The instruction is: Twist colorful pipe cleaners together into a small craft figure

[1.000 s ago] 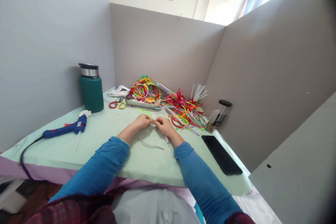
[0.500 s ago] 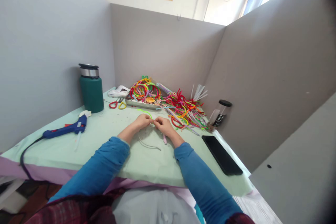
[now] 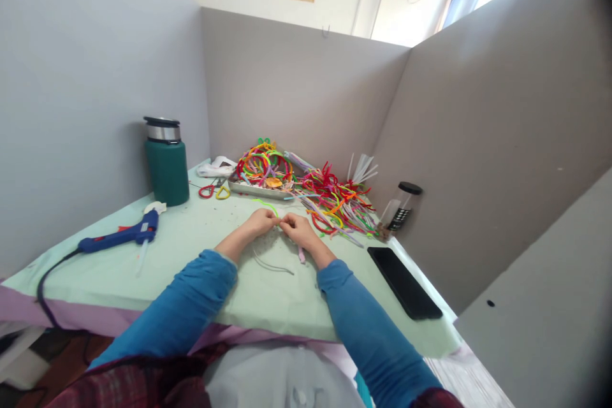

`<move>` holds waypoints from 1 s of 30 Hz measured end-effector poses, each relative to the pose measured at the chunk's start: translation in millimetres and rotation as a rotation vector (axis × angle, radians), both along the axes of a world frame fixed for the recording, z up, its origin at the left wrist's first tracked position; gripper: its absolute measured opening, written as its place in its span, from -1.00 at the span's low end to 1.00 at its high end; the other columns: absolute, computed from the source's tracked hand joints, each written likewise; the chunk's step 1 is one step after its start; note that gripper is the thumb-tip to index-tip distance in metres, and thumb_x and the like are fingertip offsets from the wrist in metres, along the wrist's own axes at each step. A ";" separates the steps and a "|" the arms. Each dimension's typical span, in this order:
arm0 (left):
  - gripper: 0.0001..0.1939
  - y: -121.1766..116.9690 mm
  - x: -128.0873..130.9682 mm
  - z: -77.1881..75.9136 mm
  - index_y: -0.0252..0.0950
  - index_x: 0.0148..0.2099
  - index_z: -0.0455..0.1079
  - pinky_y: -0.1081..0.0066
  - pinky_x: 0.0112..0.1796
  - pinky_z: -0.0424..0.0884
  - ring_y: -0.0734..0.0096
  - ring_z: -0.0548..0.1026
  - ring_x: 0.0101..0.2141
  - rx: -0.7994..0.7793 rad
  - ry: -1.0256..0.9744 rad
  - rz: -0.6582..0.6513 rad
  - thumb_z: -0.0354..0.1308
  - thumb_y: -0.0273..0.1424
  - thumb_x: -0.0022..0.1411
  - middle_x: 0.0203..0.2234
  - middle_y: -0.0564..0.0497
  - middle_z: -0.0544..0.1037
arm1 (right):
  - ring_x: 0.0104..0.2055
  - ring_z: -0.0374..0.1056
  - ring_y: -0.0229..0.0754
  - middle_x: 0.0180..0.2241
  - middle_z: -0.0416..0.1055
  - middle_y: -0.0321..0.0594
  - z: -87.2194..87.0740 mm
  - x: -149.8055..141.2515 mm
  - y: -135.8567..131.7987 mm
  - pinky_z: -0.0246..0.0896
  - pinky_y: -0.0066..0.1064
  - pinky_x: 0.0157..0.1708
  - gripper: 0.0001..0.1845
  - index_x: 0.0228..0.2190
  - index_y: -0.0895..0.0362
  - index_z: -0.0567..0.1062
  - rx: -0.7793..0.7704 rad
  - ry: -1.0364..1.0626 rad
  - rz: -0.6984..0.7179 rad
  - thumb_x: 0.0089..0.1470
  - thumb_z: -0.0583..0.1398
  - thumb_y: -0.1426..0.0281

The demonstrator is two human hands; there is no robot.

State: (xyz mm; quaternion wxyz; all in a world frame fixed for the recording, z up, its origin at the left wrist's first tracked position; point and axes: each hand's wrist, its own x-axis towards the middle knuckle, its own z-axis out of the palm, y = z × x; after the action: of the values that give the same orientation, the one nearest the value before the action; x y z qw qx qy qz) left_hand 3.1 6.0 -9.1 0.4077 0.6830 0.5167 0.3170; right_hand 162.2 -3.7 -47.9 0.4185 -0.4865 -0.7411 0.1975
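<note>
My left hand [image 3: 261, 222] and my right hand [image 3: 296, 227] meet over the middle of the table, fingertips pinched together. A yellow-green pipe cleaner [image 3: 266, 205] runs into the pinch, its free end curving up and left beyond the fingers. Fingers cover the part being gripped. Below the hands shows a thin grey curved band [image 3: 273, 267], like a headband; its upper part is hidden, so I cannot tell whether it is held. A small pink piece [image 3: 301, 255] pokes out beside my right wrist.
A tray [image 3: 261, 191] of colourful bent pipe cleaners stands behind, with a loose pile [image 3: 339, 201] to its right. Left are a blue glue gun [image 3: 119, 234], a green bottle [image 3: 167, 169] and scissors [image 3: 214, 192]. Right are a phone [image 3: 404, 282] and a clear black-lidded bottle [image 3: 401, 209].
Both hands stay pinched together in nearly the same spot. The free end of the pipe cleaner has shifted very slightly to the right.
</note>
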 end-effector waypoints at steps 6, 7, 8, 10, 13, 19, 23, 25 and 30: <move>-0.70 3.3 0.2 -3.2 -0.32 -0.54 0.32 0.51 -0.64 -0.01 0.59 0.12 -0.70 0.077 0.048 0.018 0.21 -0.19 -0.01 -0.80 0.18 0.18 | -0.50 0.22 -0.27 -0.60 0.34 -0.35 2.6 -1.3 -1.8 0.08 -0.48 -0.47 -0.89 -0.52 0.13 0.39 -0.024 0.044 -0.004 -0.03 0.14 0.35; -0.71 4.4 -0.1 -4.3 -0.32 -0.54 0.32 0.51 -0.64 0.00 0.58 0.12 -0.70 0.095 0.058 0.013 0.20 -0.20 0.00 -0.80 0.18 0.18 | -0.51 0.22 -0.28 -0.60 0.33 -0.35 3.4 -1.5 -2.2 0.08 -0.48 -0.47 -0.88 -0.52 0.13 0.39 -0.036 0.058 -0.008 -0.03 0.14 0.35; -0.72 5.6 -0.5 -5.4 -0.31 -0.54 0.32 0.51 -0.63 0.01 0.58 0.13 -0.70 0.113 0.065 0.006 0.18 -0.20 0.02 -0.80 0.17 0.20 | -0.52 0.21 -0.28 -0.61 0.33 -0.36 4.1 -1.7 -2.6 0.08 -0.47 -0.47 -0.88 -0.53 0.13 0.39 -0.046 0.071 -0.012 -0.03 0.14 0.35; -0.72 8.2 -1.2 -7.7 -0.32 -0.54 0.33 0.51 -0.63 0.03 0.57 0.16 -0.70 0.142 0.076 -0.012 0.15 -0.20 0.04 -0.78 0.15 0.24 | -0.54 0.19 -0.29 -0.61 0.32 -0.36 4.8 -1.8 -2.9 0.08 -0.47 -0.47 -0.87 -0.53 0.13 0.38 -0.059 0.088 -0.019 -0.03 0.14 0.34; -0.72 12.7 -1.9 -11.5 -0.32 -0.49 0.37 0.51 -0.64 0.04 0.58 0.16 -0.71 0.148 0.084 -0.047 0.11 -0.20 0.06 -0.71 0.11 0.35 | -0.53 0.20 -0.29 -0.61 0.32 -0.35 4.6 -1.4 -2.2 0.08 -0.47 -0.46 -0.87 -0.53 0.13 0.38 -0.056 0.083 -0.030 -0.03 0.14 0.34; -0.81 20.4 -1.1 -16.8 -0.34 -0.42 0.40 0.51 -0.61 0.09 0.56 0.23 -0.66 0.179 0.070 -0.094 0.09 -0.31 0.02 -0.60 0.06 0.46 | -0.50 0.22 -0.28 -0.59 0.34 -0.34 4.2 -0.7 -1.6 0.08 -0.47 -0.45 -0.88 -0.52 0.14 0.41 -0.042 0.084 -0.041 -0.04 0.14 0.35; -0.84 18.2 -0.5 -15.0 -0.35 -0.44 0.39 0.53 -0.58 0.13 0.53 0.28 -0.61 0.192 0.049 -0.065 0.12 -0.34 -0.02 -0.63 0.05 0.44 | -0.50 0.22 -0.28 -0.59 0.34 -0.35 4.4 -0.4 -1.4 0.08 -0.47 -0.44 -0.88 -0.52 0.14 0.40 -0.038 0.080 -0.031 -0.04 0.14 0.36; -0.85 14.7 -0.4 -12.3 -0.35 -0.45 0.39 0.53 -0.59 0.11 0.54 0.26 -0.62 0.166 0.055 -0.034 0.13 -0.34 -0.03 -0.66 0.07 0.41 | -0.50 0.23 -0.28 -0.59 0.34 -0.35 4.2 0.0 -1.3 0.09 -0.47 -0.44 -0.89 -0.52 0.14 0.40 -0.033 0.080 -0.015 -0.04 0.14 0.36; -0.86 9.0 -0.6 -6.9 -0.33 -0.44 0.40 0.52 -0.60 0.09 0.56 0.23 -0.66 0.139 0.088 -0.010 0.14 -0.34 0.00 -0.69 0.11 0.38 | -0.50 0.23 -0.28 -0.58 0.34 -0.35 3.7 0.8 -2.2 0.09 -0.46 -0.44 -0.89 -0.51 0.14 0.40 -0.019 0.069 0.001 -0.03 0.14 0.36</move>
State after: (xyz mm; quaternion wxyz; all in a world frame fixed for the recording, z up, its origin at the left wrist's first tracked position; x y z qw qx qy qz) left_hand 2.6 15.1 -15.9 0.3378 0.7255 0.5073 0.3196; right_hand 162.9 -5.9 -44.1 0.4389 -0.4829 -0.7247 0.2215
